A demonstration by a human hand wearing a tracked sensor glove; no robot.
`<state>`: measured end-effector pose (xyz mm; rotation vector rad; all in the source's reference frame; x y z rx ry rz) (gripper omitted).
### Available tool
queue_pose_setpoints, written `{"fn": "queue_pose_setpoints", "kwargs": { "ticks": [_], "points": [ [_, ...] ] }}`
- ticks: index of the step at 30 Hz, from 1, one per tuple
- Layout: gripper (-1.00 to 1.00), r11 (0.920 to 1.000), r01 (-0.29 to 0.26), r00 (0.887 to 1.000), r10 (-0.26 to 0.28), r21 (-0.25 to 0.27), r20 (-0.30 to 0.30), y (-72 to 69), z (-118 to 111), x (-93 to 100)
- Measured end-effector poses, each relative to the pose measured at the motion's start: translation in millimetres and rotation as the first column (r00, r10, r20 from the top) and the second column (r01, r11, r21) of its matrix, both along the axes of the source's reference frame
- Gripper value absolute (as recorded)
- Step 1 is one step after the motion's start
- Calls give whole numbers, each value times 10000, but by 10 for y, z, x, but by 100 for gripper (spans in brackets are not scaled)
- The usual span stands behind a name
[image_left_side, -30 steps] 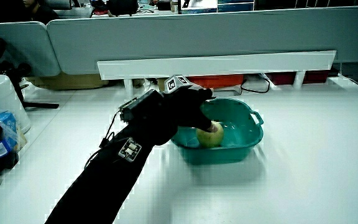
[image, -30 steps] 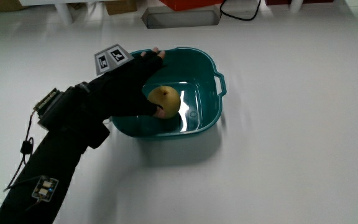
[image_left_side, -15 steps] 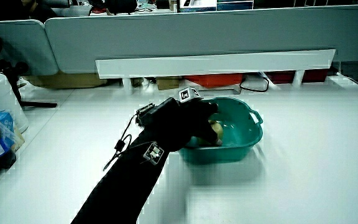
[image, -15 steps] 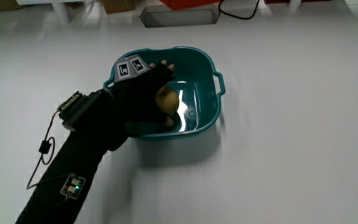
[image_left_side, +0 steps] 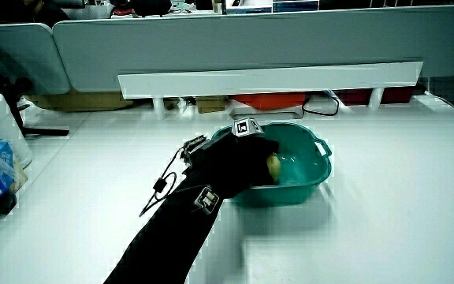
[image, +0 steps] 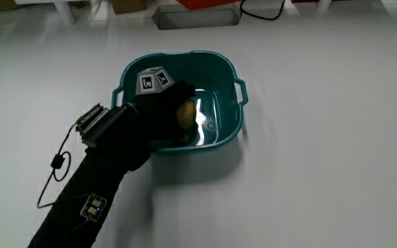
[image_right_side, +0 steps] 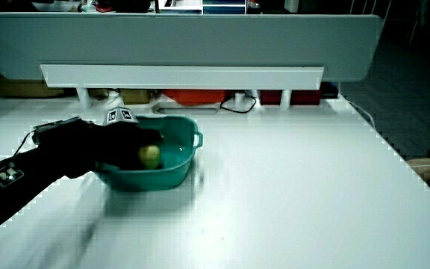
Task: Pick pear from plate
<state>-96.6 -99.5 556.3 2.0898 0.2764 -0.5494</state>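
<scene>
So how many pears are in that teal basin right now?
1. The pear sits inside the teal basin, under the hand, whose grip is closed around it. The hand hides part of the basin floor, so another could be concealed.

A white table [image_left_side: 385,205] meets a low grey-blue partition [image_left_side: 235,43] with a white shelf [image_left_side: 270,79].

Colours on my feed: teal, yellow-green, black, white.
I see a teal basin [image: 226,76] on the white counter [image: 322,138], a yellow-green pear [image: 186,113], the black-gloved hand [image: 158,114] and its black-and-white patterned cube [image: 154,80].
</scene>
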Motion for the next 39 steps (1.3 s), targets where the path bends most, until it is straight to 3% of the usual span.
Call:
{"fn": "queue_pose_setpoints", "kwargs": {
  "ticks": [9,15,25,30,33,36,37,39],
  "points": [
    [100,10000,59,9997,-59,-4,-231,-9,-4,-43],
    [100,9998,136,9994,-132,136,-314,-53,-61,-83],
    [100,9994,-140,9936,174,316,-1120,-136,-487,-30],
    [100,9951,-721,9824,826,676,-1674,-79,-777,40],
    [100,9945,-733,9696,887,749,-2280,-12,-936,58],
    [100,9885,-981,9559,1258,1152,-2653,35,-1146,99],
    [100,9849,-1113,9509,1443,1325,-2737,60,-1224,112],
    [100,9690,-1547,9360,2062,1929,-2853,124,-1306,132]
  ]
}}
